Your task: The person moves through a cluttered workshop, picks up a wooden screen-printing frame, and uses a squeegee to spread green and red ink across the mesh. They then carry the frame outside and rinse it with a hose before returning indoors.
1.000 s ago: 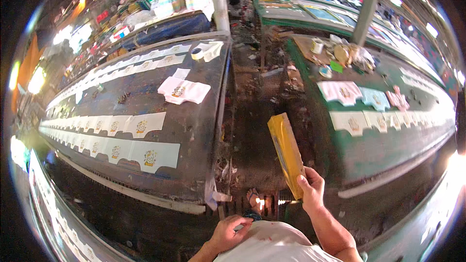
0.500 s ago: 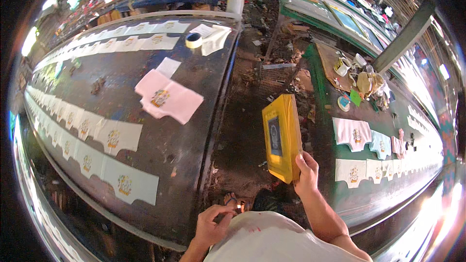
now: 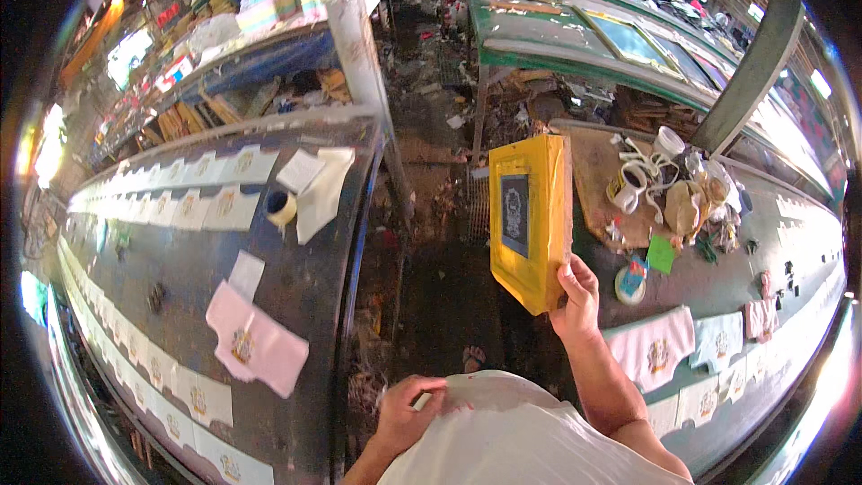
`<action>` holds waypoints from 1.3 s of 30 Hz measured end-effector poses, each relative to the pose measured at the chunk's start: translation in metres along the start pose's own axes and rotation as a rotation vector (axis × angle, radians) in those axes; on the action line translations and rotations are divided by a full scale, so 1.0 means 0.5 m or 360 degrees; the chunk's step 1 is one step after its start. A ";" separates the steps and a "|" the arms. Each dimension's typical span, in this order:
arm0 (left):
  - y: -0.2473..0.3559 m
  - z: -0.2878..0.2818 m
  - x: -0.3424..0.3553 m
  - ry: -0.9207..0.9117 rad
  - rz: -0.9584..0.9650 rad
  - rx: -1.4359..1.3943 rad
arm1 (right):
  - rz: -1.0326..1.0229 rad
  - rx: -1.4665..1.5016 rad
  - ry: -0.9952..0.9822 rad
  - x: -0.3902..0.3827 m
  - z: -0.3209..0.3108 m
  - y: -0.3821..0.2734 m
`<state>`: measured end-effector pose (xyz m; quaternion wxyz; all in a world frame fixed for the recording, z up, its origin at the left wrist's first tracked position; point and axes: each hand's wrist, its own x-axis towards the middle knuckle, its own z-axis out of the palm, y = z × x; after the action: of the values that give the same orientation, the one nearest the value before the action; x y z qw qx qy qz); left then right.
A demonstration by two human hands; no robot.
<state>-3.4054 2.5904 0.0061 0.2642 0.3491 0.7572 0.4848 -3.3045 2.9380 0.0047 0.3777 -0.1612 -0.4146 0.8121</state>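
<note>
Compared with one second earlier, the left hand [image 3: 409, 418] is keeping its place at the front of the white shirt [image 3: 503, 436], while the yellow frame [image 3: 540, 229], then slanting and nearly edge-on, is now standing straighter and showing its broad face. The left fingers are curling loosely, with a gap at the thumb; whether they are pinching cloth cannot be told. The right forearm is rising from the lower edge, its hand [image 3: 579, 305] closing on the frame's lower right side, thumb pressing the side wall and other fingers partly hiding. The frame is hanging in mid-air over the aisle between two tables. Its face, bearing a dark panel [image 3: 514, 216], is turning toward the wearer and slightly left; its long axis is running nearly upright in the view. Beyond, a pink garment piece [image 3: 258, 339] is lying near the left table's [image 3: 189, 269] right edge. Farther off, a tape roll [image 3: 280, 207] is sitting toward that table's far right corner, and a cup [image 3: 627, 184] is occupying the right table's [image 3: 709, 292] far left corner.
</note>
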 end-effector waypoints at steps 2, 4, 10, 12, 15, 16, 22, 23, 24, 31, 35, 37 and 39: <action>0.034 0.013 0.114 -0.0053 0.0238 0.0022 | -0.0046 -0.0016 0.0020 0.088 -0.018 -0.032; 0.059 0.017 0.206 -0.0067 0.0291 0.0047 | -0.0095 0.0028 0.0025 0.171 -0.034 -0.057; 0.054 0.015 0.465 -0.0130 0.0260 0.0110 | -0.0276 0.0068 -0.0042 0.425 -0.042 -0.067; 0.032 0.010 0.559 -0.0165 0.0286 0.0107 | -0.0297 0.0095 -0.0037 0.522 -0.031 -0.057; -0.003 -0.006 0.702 -0.0141 0.0325 0.0018 | -0.0304 0.0057 -0.0131 0.676 -0.007 -0.040; -0.012 -0.013 0.760 -0.0103 0.0344 -0.0058 | -0.0322 0.0054 -0.0199 0.728 0.004 -0.035; -0.002 -0.109 1.066 0.0059 0.0358 -0.0255 | -0.0031 -0.0320 -0.0138 1.003 0.081 0.000; 0.003 -0.126 1.103 0.0066 0.0346 -0.0263 | 0.0019 -0.0331 -0.0093 1.040 0.096 0.009; 0.007 -0.142 1.139 0.0085 0.0357 -0.0258 | 0.0027 -0.0378 -0.0127 1.078 0.110 0.018; 0.017 -0.204 1.334 0.0271 0.0353 0.0135 | 0.0207 -0.0441 -0.0264 1.329 0.171 0.116; -0.003 -0.204 1.473 0.0355 0.0330 0.0345 | 0.0316 -0.0485 -0.0365 1.515 0.185 0.178; -0.021 -0.210 1.561 0.0463 0.0352 0.0431 | 0.0427 -0.0523 -0.0468 1.617 0.195 0.200; -0.028 -0.220 1.653 0.0520 0.0270 0.0475 | 0.0569 -0.0415 -0.0566 1.720 0.210 0.211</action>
<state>-4.0000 3.1746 -0.0146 0.0419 0.3637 0.8210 0.4380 -3.9854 3.4835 0.0281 0.1259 -0.1341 -0.5402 0.8212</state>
